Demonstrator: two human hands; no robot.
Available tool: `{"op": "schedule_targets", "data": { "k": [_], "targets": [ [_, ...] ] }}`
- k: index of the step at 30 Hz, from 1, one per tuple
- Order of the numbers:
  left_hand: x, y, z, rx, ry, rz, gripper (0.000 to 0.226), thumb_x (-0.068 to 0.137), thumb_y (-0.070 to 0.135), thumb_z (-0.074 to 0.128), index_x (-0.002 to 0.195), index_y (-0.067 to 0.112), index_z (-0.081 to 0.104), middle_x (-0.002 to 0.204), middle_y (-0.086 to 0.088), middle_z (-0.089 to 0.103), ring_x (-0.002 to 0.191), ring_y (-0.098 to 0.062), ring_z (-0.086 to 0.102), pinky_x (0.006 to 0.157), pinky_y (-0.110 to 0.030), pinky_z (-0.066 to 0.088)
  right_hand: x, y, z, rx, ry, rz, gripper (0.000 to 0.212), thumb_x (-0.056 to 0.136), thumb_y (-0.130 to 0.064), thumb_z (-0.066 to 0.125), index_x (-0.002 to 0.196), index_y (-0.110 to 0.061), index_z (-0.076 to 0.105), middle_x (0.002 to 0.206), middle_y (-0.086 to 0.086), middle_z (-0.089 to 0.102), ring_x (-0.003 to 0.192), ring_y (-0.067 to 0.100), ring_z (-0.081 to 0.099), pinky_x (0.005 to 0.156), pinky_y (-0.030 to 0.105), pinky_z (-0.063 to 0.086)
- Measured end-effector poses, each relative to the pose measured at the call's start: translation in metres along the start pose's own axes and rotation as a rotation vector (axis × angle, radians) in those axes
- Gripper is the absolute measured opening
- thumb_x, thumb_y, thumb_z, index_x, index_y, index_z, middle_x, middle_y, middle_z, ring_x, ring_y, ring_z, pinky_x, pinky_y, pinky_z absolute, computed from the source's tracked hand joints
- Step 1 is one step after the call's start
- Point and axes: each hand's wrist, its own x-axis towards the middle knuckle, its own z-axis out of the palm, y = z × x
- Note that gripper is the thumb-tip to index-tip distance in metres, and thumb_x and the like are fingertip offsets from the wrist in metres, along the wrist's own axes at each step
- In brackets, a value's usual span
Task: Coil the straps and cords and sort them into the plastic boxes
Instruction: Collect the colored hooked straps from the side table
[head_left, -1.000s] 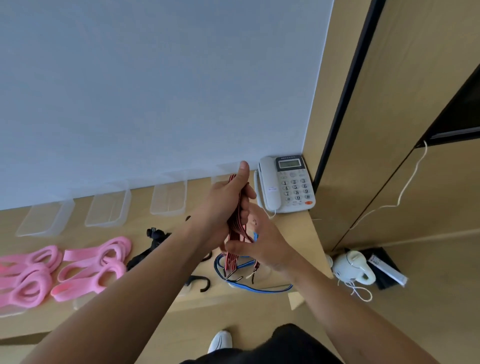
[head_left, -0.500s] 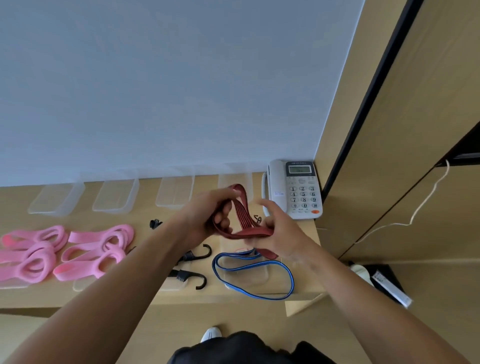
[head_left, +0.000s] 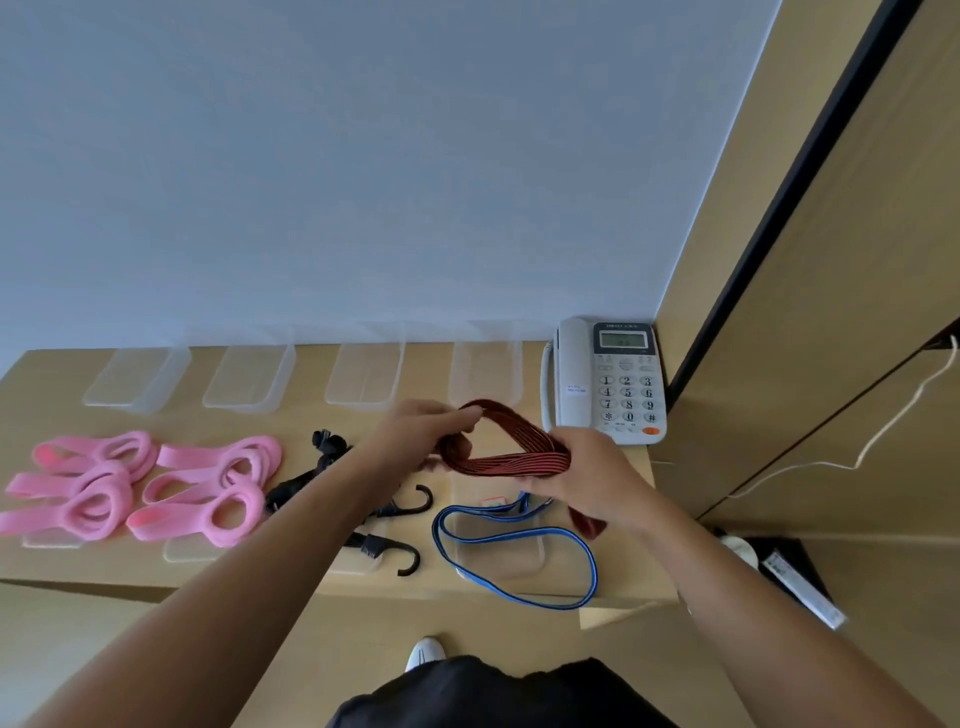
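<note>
Pink straps (head_left: 140, 483) sit in four looped bundles on the left of the table (head_left: 171, 421), none boxed yet. Four clear plastic boxes (head_left: 249, 376) are lined along the wall, nothing visible in them. The black hook cords (head_left: 332, 457) lie loose mid-table, partly hidden under the left forearm. Main change: a second ago the red striped strap (head_left: 509, 441) was bunched upright in the left fist. It's now turned flat and spread into a multi-turn coil, held low over the table between both hands. The left hand (head_left: 415, 436) has its fingers curled round the coil's left end. The right hand (head_left: 597, 478) grips the right end, and a short dark red tail (head_left: 587, 522) hangs below it. Looks like the winding is basically done, with only that tail end left to deal with. The coil hangs just in front of the rightmost box (head_left: 485, 364), so I'd guess that's the drop target. The blue strap (head_left: 514, 561) lies uncoiled at the table's front edge, draped over a clear tray. The phone (head_left: 608, 379) sits far right, just beside that box, so the clearance for the drop is tight.
</note>
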Motion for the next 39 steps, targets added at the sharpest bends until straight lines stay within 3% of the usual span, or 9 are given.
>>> {"op": "schedule_targets", "data": {
  "k": [3,6,12,17,21,26,33,39],
  "targets": [
    [0.010,-0.036,0.003,0.268,0.170,-0.061,0.038,0.095,0.036,0.072,0.125,0.015,0.067,0.114,-0.006,0.073,0.104,-0.023,0.068,0.097,-0.046,0.055,0.016,0.004,0.003,-0.455,0.051,0.010,0.041,0.077,-0.056,0.076,0.092,-0.025,0.053,0.084,-0.008,0.065,0.079,0.017,0.064,0.064,0.033,0.048],
    [0.002,-0.069,0.004,0.605,0.313,-0.020,0.055,0.094,0.043,0.068,0.144,0.023,0.056,0.138,-0.002,0.063,0.127,-0.023,0.058,0.106,-0.040,0.048,0.032,0.012,0.026,-0.606,-0.026,0.004,0.055,0.080,-0.056,0.072,0.113,-0.019,0.049,0.103,0.001,0.067,0.097,0.028,0.066,0.075,0.037,0.053],
    [-0.034,-0.113,0.001,0.769,0.301,0.138,0.053,0.095,0.045,0.066,0.144,0.027,0.056,0.145,0.003,0.057,0.136,-0.020,0.049,0.106,-0.033,0.042,0.041,0.024,0.067,-0.841,-0.035,-0.003,0.090,0.085,-0.061,0.064,0.150,-0.011,0.026,0.136,0.016,0.050,0.121,0.033,0.048,0.097,0.044,0.047],
    [-0.061,-0.129,-0.018,0.707,0.317,0.216,0.048,0.095,0.038,0.070,0.140,0.021,0.062,0.140,0.001,0.060,0.134,-0.021,0.050,0.110,-0.036,0.042,0.031,-0.006,0.076,-0.901,0.006,0.081,0.099,0.076,-0.061,0.074,0.149,-0.010,0.030,0.143,0.016,0.043,0.127,0.033,0.045,0.101,0.044,0.043],
    [-0.091,-0.153,-0.056,0.648,0.324,0.244,0.048,0.097,0.038,0.068,0.140,0.020,0.061,0.142,0.001,0.058,0.134,-0.019,0.049,0.113,-0.035,0.040,0.022,-0.058,0.111,-0.793,0.062,-0.181,0.063,0.084,-0.054,0.066,0.133,-0.019,0.047,0.128,0.007,0.055,0.117,0.031,0.049,0.098,0.041,0.044],
    [-0.146,-0.214,-0.141,0.647,0.381,0.189,0.051,0.098,0.041,0.064,0.145,0.023,0.055,0.147,0.001,0.053,0.138,-0.018,0.045,0.114,-0.031,0.035,0.013,-0.143,0.220,-0.765,-0.116,-0.309,0.063,0.091,-0.061,0.053,0.138,-0.020,0.048,0.134,0.003,0.055,0.125,0.029,0.045,0.098,0.041,0.044],
    [-0.258,-0.332,-0.283,0.608,0.580,0.007,0.054,0.099,0.045,0.061,0.147,0.024,0.052,0.149,0.001,0.052,0.138,-0.022,0.045,0.115,-0.032,0.035,0.002,-0.257,0.398,-0.792,-0.373,-0.568,0.081,0.085,-0.056,0.065,0.153,-0.027,0.032,0.152,-0.002,0.043,0.139,0.024,0.034,0.116,0.034,0.025],
    [-0.366,-0.441,-0.368,0.460,0.800,-0.249,0.055,0.097,0.047,0.063,0.146,0.022,0.054,0.147,-0.003,0.053,0.138,-0.023,0.046,0.116,-0.029,0.030,-0.009,-0.344,0.552,-0.753,-0.593,-0.748,0.082,0.087,-0.057,0.062,0.156,-0.030,0.026,0.150,-0.008,0.040,0.138,0.016,0.031,0.116,0.032,0.030]
  ]
}}
